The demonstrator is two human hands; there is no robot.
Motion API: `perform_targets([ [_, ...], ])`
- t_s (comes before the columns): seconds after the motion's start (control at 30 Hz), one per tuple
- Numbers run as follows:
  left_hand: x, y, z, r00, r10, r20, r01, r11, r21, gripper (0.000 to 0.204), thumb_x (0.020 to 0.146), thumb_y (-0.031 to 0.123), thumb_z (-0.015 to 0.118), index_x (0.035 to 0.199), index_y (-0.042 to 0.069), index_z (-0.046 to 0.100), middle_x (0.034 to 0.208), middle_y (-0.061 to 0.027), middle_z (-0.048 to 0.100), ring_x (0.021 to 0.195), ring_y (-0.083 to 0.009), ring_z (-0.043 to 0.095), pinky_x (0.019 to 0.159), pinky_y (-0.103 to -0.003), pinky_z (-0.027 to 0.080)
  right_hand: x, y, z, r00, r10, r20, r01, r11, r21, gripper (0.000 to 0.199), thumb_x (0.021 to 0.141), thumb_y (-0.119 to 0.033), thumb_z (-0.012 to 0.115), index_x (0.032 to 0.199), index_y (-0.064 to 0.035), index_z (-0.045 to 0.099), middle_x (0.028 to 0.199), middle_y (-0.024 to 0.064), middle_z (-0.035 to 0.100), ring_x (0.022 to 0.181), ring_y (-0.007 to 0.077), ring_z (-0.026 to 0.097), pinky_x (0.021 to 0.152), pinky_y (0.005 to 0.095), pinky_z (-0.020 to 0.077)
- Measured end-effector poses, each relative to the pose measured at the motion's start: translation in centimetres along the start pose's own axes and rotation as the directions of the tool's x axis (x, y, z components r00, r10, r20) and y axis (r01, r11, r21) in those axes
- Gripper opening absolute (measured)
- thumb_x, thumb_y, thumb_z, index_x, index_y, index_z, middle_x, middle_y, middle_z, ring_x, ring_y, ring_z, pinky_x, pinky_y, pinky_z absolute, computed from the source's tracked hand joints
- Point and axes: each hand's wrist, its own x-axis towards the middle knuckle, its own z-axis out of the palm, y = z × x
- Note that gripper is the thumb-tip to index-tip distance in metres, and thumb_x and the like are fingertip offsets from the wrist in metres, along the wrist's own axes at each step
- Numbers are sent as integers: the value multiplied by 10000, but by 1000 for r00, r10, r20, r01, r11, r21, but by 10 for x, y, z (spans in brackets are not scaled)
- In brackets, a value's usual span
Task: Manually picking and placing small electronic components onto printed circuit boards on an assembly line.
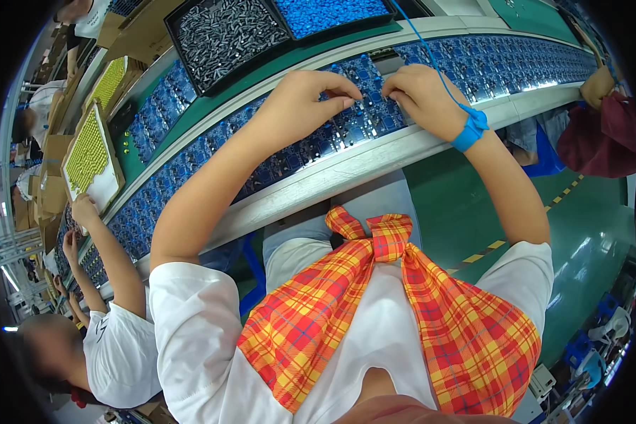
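Note:
My left hand (300, 106) hovers over a row of blue circuit boards (371, 78), its thumb and index fingertips brought close together in a pinch. Facing it from the other side, my right hand (427, 99) has its fingers curled to a pinch above the same boards. Whatever either pinch holds is too small to make out. Around my right wrist is a blue wrist strap (471, 129) with a blue cord (431, 53) running up from it. Beneath both hands the boards carry small upright dark and silver components.
Beyond the line stand a black tray of dark cylindrical parts (222, 42) and a tray of small blue parts (328, 15). A white metal rail (290, 187) edges the line nearest me. At left, a co-worker's hand (85, 210) touches a board of yellow parts (88, 159). Another person's sleeve (601, 134) is at right.

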Motion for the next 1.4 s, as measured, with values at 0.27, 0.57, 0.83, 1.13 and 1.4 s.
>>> perform_targets([
  [0.27,1,0,2,1000,16,12,-16,999,-29,180,901,127,689,1050,48,752,967,-108,744,902,-210,686,843,-335,533,-3,6,7,996,-70,-53,70,997,-15,90,867,-54,637,929,-41,701,920,137,690,905,354,656,799,434,535],
  [0.57,0,4,6,996,-54,78,60,995,-79,166,898,90,689,1036,14,742,1002,-86,740,952,-184,675,896,-334,512,-5,6,5,1000,-16,25,16,1000,-8,118,865,-34,630,970,-34,684,979,112,677,963,337,629,848,419,522],
  [0.83,1,5,15,999,-30,25,34,981,-189,158,894,91,695,1036,48,748,949,-100,734,902,-208,681,818,-328,539,5,9,1,977,-197,-82,199,980,16,204,874,-70,639,1073,-51,681,1103,100,666,1005,309,639,886,391,521],
  [1.13,18,0,38,951,303,58,-304,888,345,134,862,118,692,982,92,747,979,-89,728,937,-297,661,870,-420,443,132,46,2,965,-42,-259,66,994,84,206,837,-200,667,966,-53,730,915,209,705,899,387,670,822,463,528],
  [1.4,10,8,19,974,226,30,-223,913,342,100,847,119,683,929,119,741,866,-53,709,913,-273,632,874,-413,404,145,54,14,946,177,-271,-113,965,236,185,855,-254,695,926,-86,724,910,179,711,875,362,679,798,451,531],
])
